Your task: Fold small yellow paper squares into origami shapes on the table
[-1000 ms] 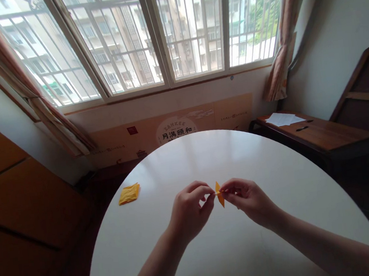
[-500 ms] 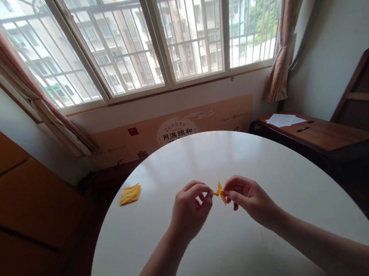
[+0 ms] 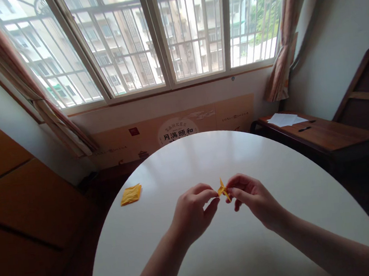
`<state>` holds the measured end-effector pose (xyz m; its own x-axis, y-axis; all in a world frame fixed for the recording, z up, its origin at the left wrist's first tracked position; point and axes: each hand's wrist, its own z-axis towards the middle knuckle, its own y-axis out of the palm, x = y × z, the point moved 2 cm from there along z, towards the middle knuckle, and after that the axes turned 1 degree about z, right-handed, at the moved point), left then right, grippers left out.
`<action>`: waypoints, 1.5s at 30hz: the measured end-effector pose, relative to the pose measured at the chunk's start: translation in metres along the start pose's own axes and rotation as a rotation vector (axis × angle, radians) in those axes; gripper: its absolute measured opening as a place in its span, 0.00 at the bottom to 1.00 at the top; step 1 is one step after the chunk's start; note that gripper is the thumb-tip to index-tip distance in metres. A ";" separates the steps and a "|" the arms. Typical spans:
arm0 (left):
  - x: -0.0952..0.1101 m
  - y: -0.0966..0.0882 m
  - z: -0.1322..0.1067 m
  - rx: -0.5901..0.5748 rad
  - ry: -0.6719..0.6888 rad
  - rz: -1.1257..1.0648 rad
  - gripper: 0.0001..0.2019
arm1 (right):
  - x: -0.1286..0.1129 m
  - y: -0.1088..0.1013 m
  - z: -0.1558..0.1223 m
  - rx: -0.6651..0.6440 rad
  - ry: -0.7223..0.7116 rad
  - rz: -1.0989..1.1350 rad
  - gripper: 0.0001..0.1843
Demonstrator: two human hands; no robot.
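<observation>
A small yellow origami crane (image 3: 223,189) is held up between my two hands over the white round table (image 3: 236,251). One pointed wing sticks up and the other points down to the right. My left hand (image 3: 195,207) pinches its left end between thumb and forefinger. On the other side, my right hand (image 3: 251,194) grips the right end with thumb and index finger, the other fingers curled loosely. The fingertips cover both ends of the crane.
A flat yellow folded paper packet (image 3: 131,195) lies at the table's left edge. Beyond the table to the right is a wooden bench (image 3: 339,135) with white paper sheets (image 3: 286,119) and a small dark object (image 3: 304,129). A barred window and curtains stand behind.
My left fingers have shifted slightly right, closer to the crane's middle. The crane has turned a little, its lower wing now slanting more to the right.
</observation>
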<state>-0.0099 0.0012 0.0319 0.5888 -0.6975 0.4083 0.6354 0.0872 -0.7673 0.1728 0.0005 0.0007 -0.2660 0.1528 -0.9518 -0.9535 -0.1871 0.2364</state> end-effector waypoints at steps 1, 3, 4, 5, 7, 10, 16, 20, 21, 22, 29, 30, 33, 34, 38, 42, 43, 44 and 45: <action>0.000 -0.001 0.000 -0.014 0.007 0.016 0.06 | 0.001 0.000 0.000 -0.005 -0.010 -0.009 0.09; 0.001 -0.002 0.000 -0.032 0.008 0.035 0.06 | 0.003 -0.002 0.000 -0.008 -0.031 -0.039 0.09; 0.001 -0.003 0.001 -0.039 0.002 0.037 0.05 | 0.004 -0.002 0.000 -0.006 -0.043 -0.058 0.08; 0.000 -0.004 0.001 -0.041 -0.011 0.035 0.05 | 0.004 -0.003 0.000 -0.003 -0.056 -0.081 0.08; -0.002 -0.006 0.002 -0.027 -0.057 0.014 0.05 | 0.005 -0.004 0.000 0.000 -0.077 -0.136 0.07; -0.006 -0.006 0.003 0.030 -0.154 -0.071 0.06 | 0.004 -0.005 -0.001 0.007 -0.119 -0.245 0.06; -0.006 0.004 0.004 0.030 -0.314 -0.423 0.12 | -0.001 -0.002 -0.004 -0.016 -0.278 -0.491 0.04; -0.006 0.012 0.004 -0.015 -0.393 -0.629 0.15 | -0.004 0.001 -0.005 -0.051 -0.317 -0.543 0.06; -0.007 0.014 0.004 -0.020 -0.410 -0.669 0.15 | -0.005 0.002 -0.005 -0.059 -0.319 -0.543 0.07; -0.008 0.015 0.004 -0.023 -0.424 -0.703 0.15 | -0.006 0.002 -0.006 -0.067 -0.319 -0.541 0.07; -0.010 0.015 0.005 -0.012 -0.458 -0.821 0.12 | -0.009 0.003 -0.007 -0.109 -0.302 -0.541 0.05; -0.010 0.015 0.005 -0.010 -0.464 -0.836 0.12 | -0.010 0.003 -0.008 -0.108 -0.301 -0.546 0.05; -0.007 0.014 0.006 -0.007 -0.485 -0.899 0.13 | -0.010 0.002 -0.008 -0.094 -0.298 -0.548 0.05; -0.007 0.014 0.006 -0.006 -0.493 -0.920 0.13 | -0.010 0.002 -0.008 -0.087 -0.299 -0.541 0.05; -0.004 0.013 0.006 0.002 -0.526 -0.984 0.12 | -0.009 0.000 -0.008 -0.071 -0.288 -0.482 0.03; -0.004 0.013 0.005 -0.002 -0.550 -1.020 0.11 | -0.008 -0.001 -0.007 -0.082 -0.242 -0.427 0.03; -0.005 0.013 0.005 0.000 -0.557 -1.030 0.11 | -0.008 -0.001 -0.007 -0.081 -0.232 -0.421 0.03; -0.005 0.013 0.005 0.004 -0.565 -1.039 0.11 | -0.009 -0.001 -0.006 -0.078 -0.225 -0.417 0.03; -0.005 0.013 0.005 0.006 -0.572 -1.045 0.11 | -0.009 -0.001 -0.006 -0.074 -0.220 -0.416 0.03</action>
<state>-0.0022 0.0094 0.0216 -0.0791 -0.0148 0.9968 0.9413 -0.3302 0.0698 0.1769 -0.0067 0.0077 0.1048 0.4298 -0.8968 -0.9748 -0.1342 -0.1782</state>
